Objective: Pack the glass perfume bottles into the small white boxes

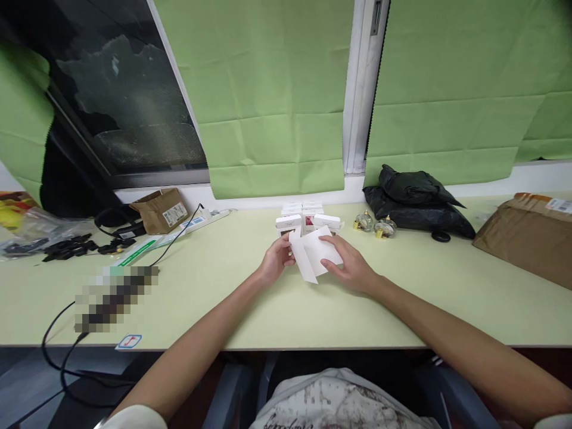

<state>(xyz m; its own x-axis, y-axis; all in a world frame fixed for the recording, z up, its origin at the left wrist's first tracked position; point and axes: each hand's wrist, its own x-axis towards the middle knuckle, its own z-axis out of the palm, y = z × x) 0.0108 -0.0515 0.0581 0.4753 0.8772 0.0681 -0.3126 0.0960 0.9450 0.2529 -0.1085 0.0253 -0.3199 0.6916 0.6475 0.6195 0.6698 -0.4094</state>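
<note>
Between my two hands is a white folded card (318, 253), perhaps a small carton, held above the table. My left hand (277, 258) pinches its left flap with bent fingers. The fingers and thumb of my right hand (351, 262) grip the card's right side. Just beyond the card stand several small white boxes (302, 205) in rows, partly hidden by it. Two clear glass bottles with gold-coloured parts, a left bottle (363, 221) and a right bottle (385, 227), lie to the right of the boxes.
Black plastic bags (415, 199) and a large cardboard box (527, 238) occupy the right. On the left are an opened brown box (161, 211), a power strip (201, 220), black cables (71, 247) and a blurred-out item (116, 298). Green curtains (277, 119) hang behind the table (201, 286).
</note>
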